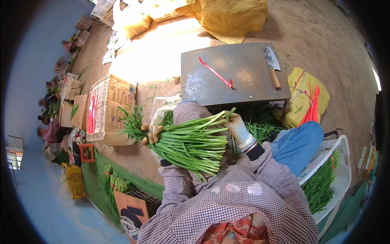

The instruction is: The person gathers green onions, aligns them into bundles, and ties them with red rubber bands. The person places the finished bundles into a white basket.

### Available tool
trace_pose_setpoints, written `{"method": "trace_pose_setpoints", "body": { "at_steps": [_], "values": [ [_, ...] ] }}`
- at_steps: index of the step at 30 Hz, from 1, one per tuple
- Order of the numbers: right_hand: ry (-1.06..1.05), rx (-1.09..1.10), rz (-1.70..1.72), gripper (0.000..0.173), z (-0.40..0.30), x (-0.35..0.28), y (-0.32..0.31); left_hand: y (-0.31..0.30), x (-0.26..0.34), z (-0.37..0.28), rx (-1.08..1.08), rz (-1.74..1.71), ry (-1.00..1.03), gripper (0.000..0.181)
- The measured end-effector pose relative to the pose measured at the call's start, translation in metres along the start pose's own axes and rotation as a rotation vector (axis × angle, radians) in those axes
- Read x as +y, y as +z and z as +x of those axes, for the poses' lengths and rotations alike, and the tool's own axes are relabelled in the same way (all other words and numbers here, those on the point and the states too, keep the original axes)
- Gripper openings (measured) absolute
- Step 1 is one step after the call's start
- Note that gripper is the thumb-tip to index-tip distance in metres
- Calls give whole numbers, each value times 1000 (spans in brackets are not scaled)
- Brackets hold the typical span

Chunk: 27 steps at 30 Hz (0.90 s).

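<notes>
A large bunch of long green stalks [192, 143], garlic chives or a similar leafy vegetable, lies across my lap. My left hand [154, 134], in a stained glove, grips it near the leafy end on the left. The cut pale ends fan out to the right. My right hand [239, 128], gloved too, pinches a few stalk ends at the upper right of the fan. Beyond my knees stands a low table with a dark metal top [222, 67]. On it lie a red tie strip [215, 72] and a cleaver [272, 65] with a wooden handle.
An upturned plastic crate [117, 109] with red strips [92, 113] stands at left. Tied bunches [323, 183] fill a white basket [344, 170] at right. A yellow bundle [304, 94] sits beside the table. Loose greens [262, 131] lie under it. Several people work far left.
</notes>
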State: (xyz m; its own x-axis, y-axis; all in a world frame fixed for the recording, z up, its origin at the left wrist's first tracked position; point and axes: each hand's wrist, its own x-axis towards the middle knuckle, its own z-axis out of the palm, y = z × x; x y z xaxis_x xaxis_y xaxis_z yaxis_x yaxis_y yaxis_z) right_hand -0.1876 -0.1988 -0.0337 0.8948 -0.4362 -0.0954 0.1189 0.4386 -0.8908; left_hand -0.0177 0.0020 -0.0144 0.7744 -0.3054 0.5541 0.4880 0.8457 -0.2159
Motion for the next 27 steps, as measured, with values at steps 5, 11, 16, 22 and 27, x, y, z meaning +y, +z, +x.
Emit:
{"method": "trace_pose_setpoints", "body": {
  "at_steps": [5, 11, 16, 22, 27],
  "values": [
    [-62, 278, 64, 15, -9, 7, 10, -1, 0, -3, 36, 21, 12, 39],
    [-64, 355, 906, 17, -4, -29, -16, -1, 5, -8, 68, 31, 50, 40],
    [3, 479, 248, 24, -15, -33, -67, -4, 5, -10, 102, 24, 58, 40],
    [97, -160, -149, 21, -17, -26, -8, -5, 5, -8, 121, 53, 55, 40],
    [126, 114, 131, 13, -23, -44, -18, 1, 11, -10, 145, 96, 81, 40]
  ]
}}
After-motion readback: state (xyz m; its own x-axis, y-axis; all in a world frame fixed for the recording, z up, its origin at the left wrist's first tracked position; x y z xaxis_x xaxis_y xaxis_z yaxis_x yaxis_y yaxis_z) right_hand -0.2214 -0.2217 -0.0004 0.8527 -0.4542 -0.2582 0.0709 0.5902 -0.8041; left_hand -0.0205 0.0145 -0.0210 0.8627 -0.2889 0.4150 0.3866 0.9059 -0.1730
